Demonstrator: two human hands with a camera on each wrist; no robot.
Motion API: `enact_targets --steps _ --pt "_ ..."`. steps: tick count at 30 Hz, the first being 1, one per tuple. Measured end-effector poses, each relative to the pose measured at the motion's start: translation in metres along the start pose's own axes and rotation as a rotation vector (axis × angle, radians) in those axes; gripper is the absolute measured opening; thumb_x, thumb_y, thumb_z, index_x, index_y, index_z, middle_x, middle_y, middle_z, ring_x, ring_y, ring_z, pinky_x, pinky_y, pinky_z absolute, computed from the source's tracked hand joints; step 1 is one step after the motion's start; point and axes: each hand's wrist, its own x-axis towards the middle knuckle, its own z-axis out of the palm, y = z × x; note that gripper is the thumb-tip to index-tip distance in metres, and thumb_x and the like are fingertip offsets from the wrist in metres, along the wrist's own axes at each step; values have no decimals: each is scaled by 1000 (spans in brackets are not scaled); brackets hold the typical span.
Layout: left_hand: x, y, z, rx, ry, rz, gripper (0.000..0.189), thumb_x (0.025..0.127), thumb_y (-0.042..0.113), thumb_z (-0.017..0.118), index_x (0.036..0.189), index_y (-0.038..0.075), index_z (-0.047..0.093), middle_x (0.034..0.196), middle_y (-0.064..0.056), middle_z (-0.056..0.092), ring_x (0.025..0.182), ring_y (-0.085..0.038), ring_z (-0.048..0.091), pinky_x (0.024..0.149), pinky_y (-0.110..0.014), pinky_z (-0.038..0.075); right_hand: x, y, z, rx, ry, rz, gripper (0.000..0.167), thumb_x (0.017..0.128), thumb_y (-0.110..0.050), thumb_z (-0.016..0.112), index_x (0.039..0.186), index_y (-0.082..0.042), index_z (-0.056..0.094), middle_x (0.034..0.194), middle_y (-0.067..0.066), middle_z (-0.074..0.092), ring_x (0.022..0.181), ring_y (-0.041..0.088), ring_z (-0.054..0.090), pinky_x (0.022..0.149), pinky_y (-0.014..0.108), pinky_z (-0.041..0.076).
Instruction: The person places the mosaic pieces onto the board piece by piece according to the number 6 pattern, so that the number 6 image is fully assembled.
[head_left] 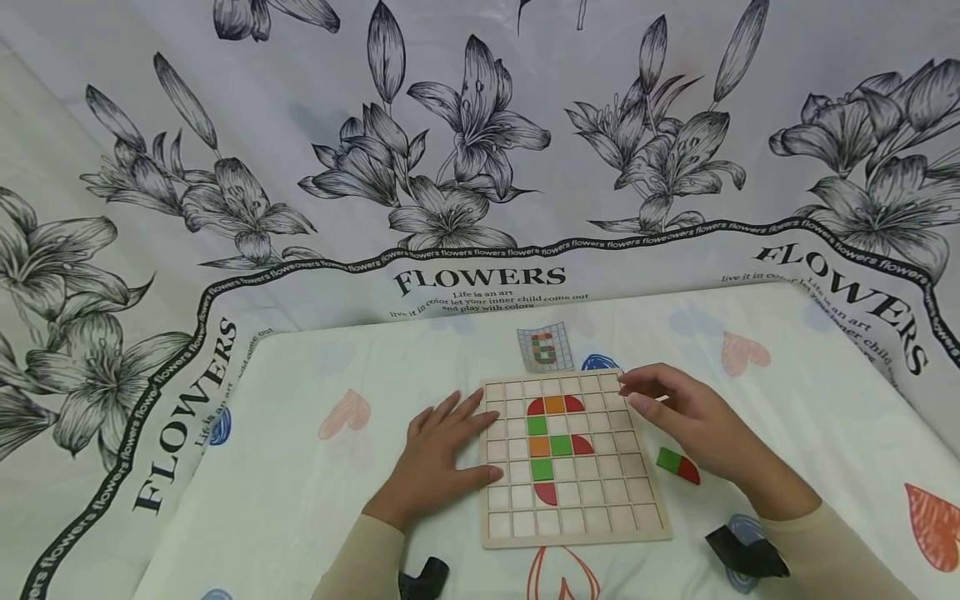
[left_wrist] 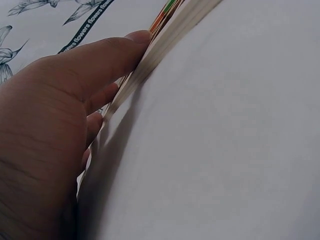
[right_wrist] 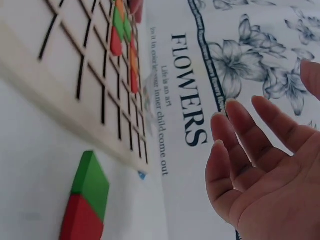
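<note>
A square wooden grid board (head_left: 608,496) lies on the cloth. Red quarter-round pieces (head_left: 582,444), green squares (head_left: 560,446) and orange squares (head_left: 554,405) fill some of its cells. My left hand (head_left: 442,454) rests along the left edge, thumb and fingertips touching the frame; the left wrist view shows the thumb (left_wrist: 107,57) over the rim. By the upper right corner hovers my right hand (head_left: 693,425), fingers loosely bent. The right wrist view shows nothing in its palm (right_wrist: 280,200). Just right of the board, a loose green square (right_wrist: 92,177) adjoins a red quarter-round piece (right_wrist: 82,220).
Behind the board lies a small card (head_left: 544,347) printed with a coloured grid pattern. A pale cloth (head_left: 285,467) with hearts covers the table. Beyond it hangs a flower-printed curtain (head_left: 570,217). Black straps (head_left: 747,552) show near both wrists.
</note>
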Motion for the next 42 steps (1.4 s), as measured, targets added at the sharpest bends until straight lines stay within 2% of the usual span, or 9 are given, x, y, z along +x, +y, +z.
enact_targets --steps 8,15,27,31,35,38,42 --pt "1 0 1 11 12 0 81 91 75 70 161 38 56 177 19 24 165 -19 13 127 -55 6 -10 13 -10 -73 21 47 27 111 -13 65 137 -4 69 126 10 73 109 13 68 89 25 56" --pt "0 -1 2 11 13 4 80 92 76 69 161 38 57 177 18 24 165 -19 13 127 -56 6 -21 25 -17 -130 25 139 31 111 -21 66 137 -4 68 126 8 73 108 11 69 89 24 56" --pt "0 -3 2 7 7 19 81 92 75 70 162 38 55 177 19 23 164 -16 11 126 -53 6 -31 45 -22 -162 -15 250 35 108 -26 71 138 -6 68 123 2 74 107 18 68 90 27 56" --pt "0 -1 2 2 4 16 81 91 74 71 162 38 55 177 18 24 164 -16 12 126 -54 6 -35 54 -24 -147 -52 235 36 104 -25 77 135 -9 70 126 1 73 113 14 65 93 25 52" --pt "1 -1 2 0 1 14 81 91 73 71 162 37 55 177 18 24 165 -17 12 126 -54 7 -40 62 -25 -141 -84 182 38 97 -22 85 132 -11 72 130 0 70 119 11 63 98 16 44" --pt "2 -1 3 8 -1 10 82 91 74 70 163 38 55 177 19 23 165 -17 12 126 -54 7 -41 69 -25 -206 -112 103 38 92 -22 90 126 -16 74 127 -4 67 119 9 59 100 12 38" --pt "1 -2 2 6 3 8 82 91 75 71 162 38 55 177 19 24 164 -17 13 126 -54 6 -42 75 -22 -280 -137 22 32 91 -23 91 117 -25 74 121 -9 63 115 9 53 98 13 37"
